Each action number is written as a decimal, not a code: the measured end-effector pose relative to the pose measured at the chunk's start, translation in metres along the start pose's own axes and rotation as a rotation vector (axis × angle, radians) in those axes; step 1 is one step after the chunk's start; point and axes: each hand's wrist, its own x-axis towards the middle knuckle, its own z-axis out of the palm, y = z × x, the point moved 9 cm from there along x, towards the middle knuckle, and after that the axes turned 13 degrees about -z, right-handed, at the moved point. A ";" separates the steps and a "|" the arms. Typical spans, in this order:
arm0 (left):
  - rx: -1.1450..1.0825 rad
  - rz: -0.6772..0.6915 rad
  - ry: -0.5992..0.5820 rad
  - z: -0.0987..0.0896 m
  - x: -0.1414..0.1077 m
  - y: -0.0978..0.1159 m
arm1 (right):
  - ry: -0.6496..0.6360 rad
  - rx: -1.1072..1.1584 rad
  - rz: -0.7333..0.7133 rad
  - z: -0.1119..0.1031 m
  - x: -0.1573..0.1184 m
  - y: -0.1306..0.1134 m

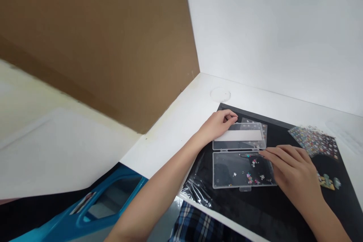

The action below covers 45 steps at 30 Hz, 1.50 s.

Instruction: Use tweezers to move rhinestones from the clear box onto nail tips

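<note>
A clear plastic case [227, 176] lies open on the black mat, its hinged lid [218, 145] folded back and bearing a white label strip [244, 135]. My left hand [218, 124] grips the lid's upper left corner with curled fingers. Small coloured and silvery gems [249, 177] are scattered in the lower half of the case. At that half's right side, my right hand [292, 170] is closed on a thin metal tool that looks like tweezers [244, 155]. The tool's tip lies over the tray, near a small green gem [248, 155].
The black mat [272, 208] covers much of the white table [170, 121]. A gem sticker sheet [314, 140] lies to the right, near small figure-like pieces [327, 182]. Crumpled clear plastic [197, 193] sits at left. A brown board [113, 45] and white wall [278, 26] stand behind.
</note>
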 end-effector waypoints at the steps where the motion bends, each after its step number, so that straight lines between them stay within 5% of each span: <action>1: 0.004 0.003 0.001 0.000 0.000 0.000 | -0.003 0.003 -0.005 0.001 0.000 -0.001; 45: 0.021 0.018 -0.018 0.008 0.009 -0.010 | -0.030 0.057 0.031 0.007 -0.004 0.005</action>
